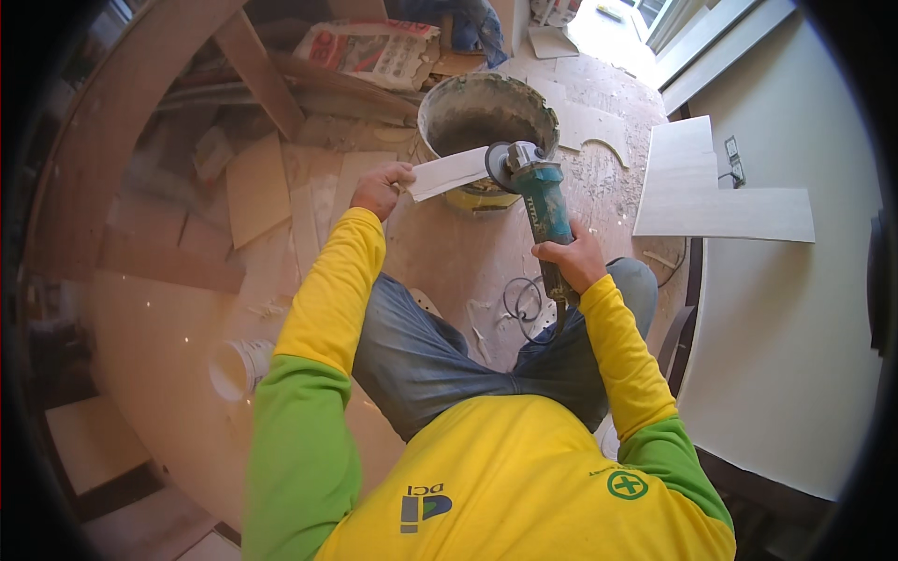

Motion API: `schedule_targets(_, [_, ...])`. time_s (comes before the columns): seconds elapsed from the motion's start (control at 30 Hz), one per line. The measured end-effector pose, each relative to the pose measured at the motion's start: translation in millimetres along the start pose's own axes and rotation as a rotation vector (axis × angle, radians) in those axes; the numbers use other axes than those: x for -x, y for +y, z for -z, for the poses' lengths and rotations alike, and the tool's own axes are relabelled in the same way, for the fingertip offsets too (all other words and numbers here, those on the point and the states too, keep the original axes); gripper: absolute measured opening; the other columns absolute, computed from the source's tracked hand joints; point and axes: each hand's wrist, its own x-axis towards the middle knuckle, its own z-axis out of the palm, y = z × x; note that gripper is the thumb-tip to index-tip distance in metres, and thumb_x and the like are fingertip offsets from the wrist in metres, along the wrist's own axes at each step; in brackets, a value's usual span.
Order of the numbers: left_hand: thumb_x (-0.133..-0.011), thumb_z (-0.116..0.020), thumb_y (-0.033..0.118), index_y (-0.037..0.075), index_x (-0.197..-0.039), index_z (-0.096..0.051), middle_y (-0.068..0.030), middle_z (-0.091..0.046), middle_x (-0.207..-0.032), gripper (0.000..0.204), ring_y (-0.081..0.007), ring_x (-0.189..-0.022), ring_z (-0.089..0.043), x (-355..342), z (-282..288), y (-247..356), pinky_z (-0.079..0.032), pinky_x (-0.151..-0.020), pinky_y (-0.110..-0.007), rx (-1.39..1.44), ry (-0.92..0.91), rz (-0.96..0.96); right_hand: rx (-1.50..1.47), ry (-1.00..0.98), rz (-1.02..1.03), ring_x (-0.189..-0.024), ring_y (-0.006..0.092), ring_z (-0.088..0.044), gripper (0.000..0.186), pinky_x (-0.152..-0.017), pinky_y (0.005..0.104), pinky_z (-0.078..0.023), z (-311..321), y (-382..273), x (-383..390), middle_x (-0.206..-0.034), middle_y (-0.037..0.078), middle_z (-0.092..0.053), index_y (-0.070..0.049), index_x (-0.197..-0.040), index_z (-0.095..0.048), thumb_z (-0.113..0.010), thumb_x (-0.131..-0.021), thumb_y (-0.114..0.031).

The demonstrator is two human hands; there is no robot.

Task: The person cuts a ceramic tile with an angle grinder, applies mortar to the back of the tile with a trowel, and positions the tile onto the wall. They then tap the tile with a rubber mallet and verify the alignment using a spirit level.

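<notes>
My right hand (577,258) is wrapped round the body of a teal angle grinder (545,201), its metal head pointing away from me. The grinder's dark disc (502,166) meets the right end of a narrow white tile strip (451,174). Pinched at its left end by my left hand (382,191), the strip tilts up to the right. A dark line runs along its lower side. Strip and disc are over the near rim of a dirty, mortar-crusted bucket (488,114). Whether the disc is spinning I cannot tell.
The grinder's cord (524,299) loops between my knees. An L-shaped white tile (716,192) leans on the right wall. Tile offcuts (257,187) and debris lie on the dusty floor. A white tub (240,367) lies at left; a printed sack (369,51) sits behind the bucket.
</notes>
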Motion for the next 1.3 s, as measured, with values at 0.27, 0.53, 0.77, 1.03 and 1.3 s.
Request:
schedule_targets(0.27, [-0.077,-0.053,-0.01,-0.001,-0.106,-0.067,-0.0118,-0.064,-0.112,0.033,-0.0242,-0.105,-0.061,2,9,-10,-0.05,-0.093,-0.034,0.289,-0.12,0.412,-0.07,-0.026,0.004,-0.071,0.0155,-0.06,0.043,-0.068,0.0288,-0.05,4,-1,11,-0.085,0.006,-0.064,-0.001,-0.102,-0.062,-0.076,-0.067,-0.022])
schedule_targets(0.53, [-0.093,-0.065,0.032,0.006,-0.111,-0.065,-0.0066,-0.067,-0.1,0.032,-0.0161,-0.093,-0.063,-12,-5,11,-0.045,-0.071,-0.028,0.4,-0.159,0.78,0.055,-0.027,0.041,-0.075,0.0201,-0.062,0.051,-0.072,0.0324,-0.051,-17,8,12,-0.086,0.01,-0.065,0.001,-0.105,-0.061,-0.076,-0.064,-0.026])
schedule_targets(0.77, [-0.088,-0.07,0.025,0.009,-0.103,-0.067,-0.0069,-0.07,-0.087,0.022,-0.0164,-0.07,-0.065,-28,-5,-2,-0.028,-0.05,-0.026,0.461,-0.122,0.907,0.078,-0.06,0.103,-0.079,0.023,-0.064,0.056,-0.075,0.034,-0.052,-45,14,22,-0.09,0.013,-0.066,0.0,-0.11,-0.06,-0.076,-0.065,-0.028])
schedule_targets(1.03, [-0.087,-0.071,0.023,0.007,-0.096,-0.067,-0.0075,-0.07,-0.084,0.019,-0.0162,-0.068,-0.066,-34,-9,-10,-0.026,-0.044,-0.026,0.248,-0.111,0.866,0.118,-0.167,0.018,-0.088,0.0279,-0.064,0.066,-0.085,0.036,-0.051,-67,10,38,-0.1,0.016,-0.066,-0.001,-0.121,-0.057,-0.075,-0.065,-0.031])
schedule_targets(1.3, [-0.088,-0.071,0.022,0.007,-0.096,-0.068,-0.0066,-0.068,-0.082,0.018,-0.0148,-0.06,-0.061,-32,-3,1,-0.027,-0.044,-0.026,0.26,-0.093,0.875,0.086,-0.151,0.002,-0.09,0.0273,-0.064,0.065,-0.084,0.0355,-0.051,-67,6,37,-0.101,0.016,-0.066,0.0,-0.121,-0.056,-0.076,-0.066,-0.028])
